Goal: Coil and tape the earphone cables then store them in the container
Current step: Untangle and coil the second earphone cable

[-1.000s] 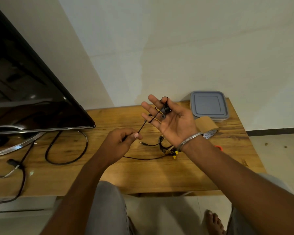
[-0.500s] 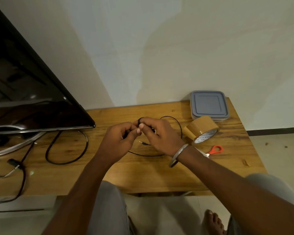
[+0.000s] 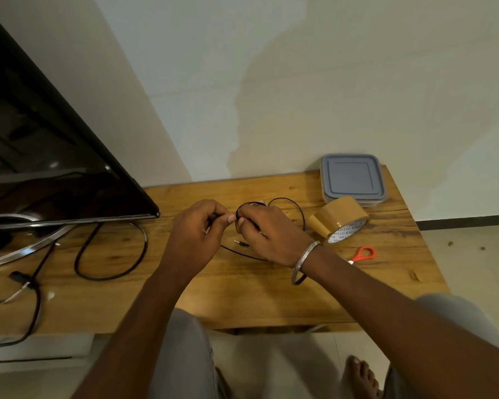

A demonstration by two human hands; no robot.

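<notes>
A thin black earphone cable (image 3: 289, 201) loops over the wooden table (image 3: 242, 295) behind my hands. My left hand (image 3: 196, 234) pinches the cable between thumb and forefinger. My right hand (image 3: 268, 234), with a metal bangle on the wrist, curls its fingers round the coiled part of the same cable. The two hands meet at the fingertips. The cable's jack plug (image 3: 240, 242) lies on the table below them. A roll of brown tape (image 3: 340, 220) lies to the right. The grey lidded container (image 3: 352, 178) stands shut at the back right.
Scissors with an orange handle (image 3: 364, 254) lie right of my right wrist. A black TV (image 3: 41, 156) on a metal stand fills the left side, with thick black cables (image 3: 110, 254) looped on the table. The wall runs right behind the table.
A second ago my right hand was raised, palm open, with the earphones lying across it. It has turned over, dropped to the table and closed on the cable, meeting my left hand.
</notes>
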